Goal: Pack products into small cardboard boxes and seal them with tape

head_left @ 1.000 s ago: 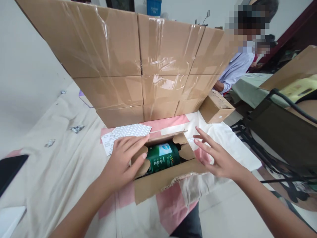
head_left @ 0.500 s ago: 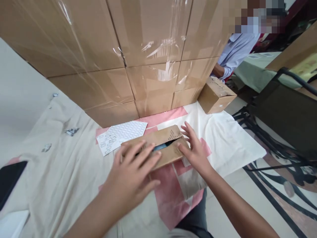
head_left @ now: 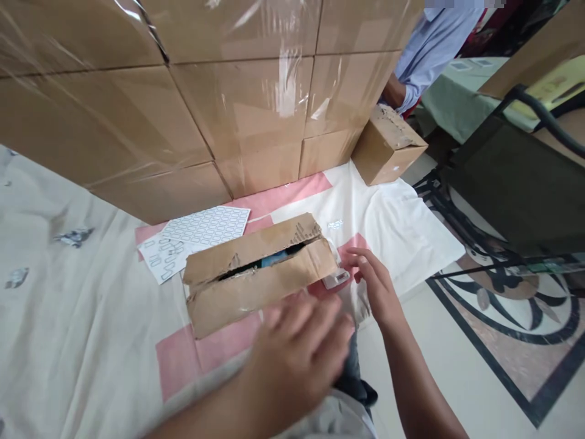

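A worn cardboard box [head_left: 260,292] lies on the cloth in front of me. Its top flaps are parted along a slit, and something blue [head_left: 274,258] shows inside. My left hand [head_left: 301,353], blurred and with bent fingers, hovers in front of the box's near side; its fingertips are hard to make out. To the right of the box is my right hand [head_left: 372,280], fingers loosely bent and apart, with nothing visible in them. Between it and the box's right end lies a small white piece with a dark-framed mark [head_left: 337,278].
Stacked cartons wrapped in clear film [head_left: 256,116] rise behind. Printed label sheets [head_left: 205,228] lie left of the box. A closed carton [head_left: 388,146] sits at the right, near a person's blue sleeve [head_left: 423,61]. A dark chair [head_left: 507,177] stands beyond the cloth's edge.
Both hands have come away from the box. My left hand moved right and toward me; my right hand moved slightly right and down. The view has tilted downward.
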Demonstrator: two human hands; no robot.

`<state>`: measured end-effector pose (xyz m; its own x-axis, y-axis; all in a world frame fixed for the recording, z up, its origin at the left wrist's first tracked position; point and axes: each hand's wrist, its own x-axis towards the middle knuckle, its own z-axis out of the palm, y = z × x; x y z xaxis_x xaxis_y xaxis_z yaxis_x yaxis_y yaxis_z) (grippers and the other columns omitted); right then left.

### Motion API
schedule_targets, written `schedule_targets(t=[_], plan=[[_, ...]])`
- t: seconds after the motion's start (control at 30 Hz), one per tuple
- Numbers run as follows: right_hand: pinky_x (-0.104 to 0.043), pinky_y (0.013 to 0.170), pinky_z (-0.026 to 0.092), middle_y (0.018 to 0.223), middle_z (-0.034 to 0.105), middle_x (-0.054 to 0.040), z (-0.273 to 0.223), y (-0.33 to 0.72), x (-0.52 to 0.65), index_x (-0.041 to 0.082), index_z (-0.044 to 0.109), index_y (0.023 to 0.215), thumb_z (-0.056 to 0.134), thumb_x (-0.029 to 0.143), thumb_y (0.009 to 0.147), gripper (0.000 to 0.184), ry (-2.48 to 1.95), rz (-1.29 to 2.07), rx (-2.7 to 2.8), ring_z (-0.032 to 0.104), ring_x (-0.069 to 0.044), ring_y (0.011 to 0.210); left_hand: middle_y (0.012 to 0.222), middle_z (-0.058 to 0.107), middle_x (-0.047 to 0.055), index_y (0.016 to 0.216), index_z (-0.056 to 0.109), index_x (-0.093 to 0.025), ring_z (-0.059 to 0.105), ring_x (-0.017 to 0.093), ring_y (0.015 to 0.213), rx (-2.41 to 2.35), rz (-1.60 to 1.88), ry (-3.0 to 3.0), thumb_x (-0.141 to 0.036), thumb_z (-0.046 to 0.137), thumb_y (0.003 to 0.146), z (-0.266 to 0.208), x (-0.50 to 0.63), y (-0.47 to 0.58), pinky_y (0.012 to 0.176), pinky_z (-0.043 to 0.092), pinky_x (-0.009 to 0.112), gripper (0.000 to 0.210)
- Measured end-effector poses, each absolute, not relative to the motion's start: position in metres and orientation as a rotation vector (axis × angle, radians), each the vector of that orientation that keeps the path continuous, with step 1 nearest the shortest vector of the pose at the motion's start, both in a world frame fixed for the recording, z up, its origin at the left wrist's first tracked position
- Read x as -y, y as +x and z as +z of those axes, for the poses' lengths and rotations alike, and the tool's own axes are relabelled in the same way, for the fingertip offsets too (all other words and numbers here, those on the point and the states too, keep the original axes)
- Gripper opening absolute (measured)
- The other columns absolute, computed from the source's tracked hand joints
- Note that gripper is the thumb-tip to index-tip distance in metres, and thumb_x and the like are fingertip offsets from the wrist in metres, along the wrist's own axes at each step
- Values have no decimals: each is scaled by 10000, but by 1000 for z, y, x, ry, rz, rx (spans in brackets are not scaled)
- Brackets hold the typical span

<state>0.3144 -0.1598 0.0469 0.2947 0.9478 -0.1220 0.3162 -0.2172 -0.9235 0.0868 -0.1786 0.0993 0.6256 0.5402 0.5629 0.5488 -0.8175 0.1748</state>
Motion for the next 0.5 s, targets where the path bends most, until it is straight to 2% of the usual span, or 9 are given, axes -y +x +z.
schedule_targets(t=[0.07, 0.1, 0.13, 0.2, 0.3, 0.37, 0.5], plan=[[-350, 780, 514, 949, 752, -54, 54, 310, 157, 207, 648, 1181, 479, 605, 974, 479, -1766, 948, 1139, 679, -231, 911, 1066, 758, 9, 954, 709, -241, 605, 164, 774, 674, -1188, -2952, -305, 623, 934, 75, 186, 120, 645, 410, 382, 109], [-341, 763, 510, 946, 753, -53, 57, 309, 155, 207, 649, 1180, 499, 599, 964, 473, -1791, 957, 1123, 677, -227, 901, 1033, 749, 4, 924, 699, -239, 588, 151, 741, 621, -1286, -2941, -288, 622, 932, 60, 185, 134, 624, 408, 372, 92], [-332, 742, 505, 933, 753, -49, 60, 309, 153, 209, 655, 1170, 517, 595, 954, 464, -1811, 972, 1098, 674, -222, 877, 1058, 744, 8, 969, 703, -238, 613, 152, 795, 603, -1359, -2907, -281, 617, 939, 45, 181, 147, 652, 442, 360, 101], [-314, 689, 492, 882, 746, -36, 63, 311, 147, 215, 677, 1133, 551, 595, 933, 448, -1826, 1029, 1032, 659, -205, 795, 1122, 732, 12, 1071, 691, -270, 660, 187, 1023, 630, -1506, -2792, -234, 621, 943, 17, 168, 164, 829, 518, 341, 150], [-296, 625, 473, 804, 719, -18, 63, 315, 140, 217, 711, 1064, 597, 602, 892, 436, -1809, 1142, 905, 639, -191, 719, 1348, 649, 127, 1304, 597, -203, 571, 261, 1332, 823, -1550, -2826, -183, 558, 966, -9, 151, 172, 1093, 497, 413, 341], [-290, 644, 485, 822, 719, -17, 59, 316, 137, 214, 724, 1036, 657, 564, 854, 400, -1790, 1189, 869, 654, -195, 755, 1496, 535, 204, 1414, 500, -134, 478, 294, 1449, 895, -1535, -2930, -175, 502, 982, -17, 146, 170, 1167, 463, 468, 434], [-295, 690, 502, 825, 722, -11, 51, 313, 136, 215, 716, 1038, 744, 467, 791, 354, -1784, 1153, 906, 665, -204, 788, 1623, 389, 210, 1463, 430, -136, 326, 304, 1560, 905, -1505, -3036, -152, 441, 990, -19, 148, 167, 1210, 442, 518, 473]])
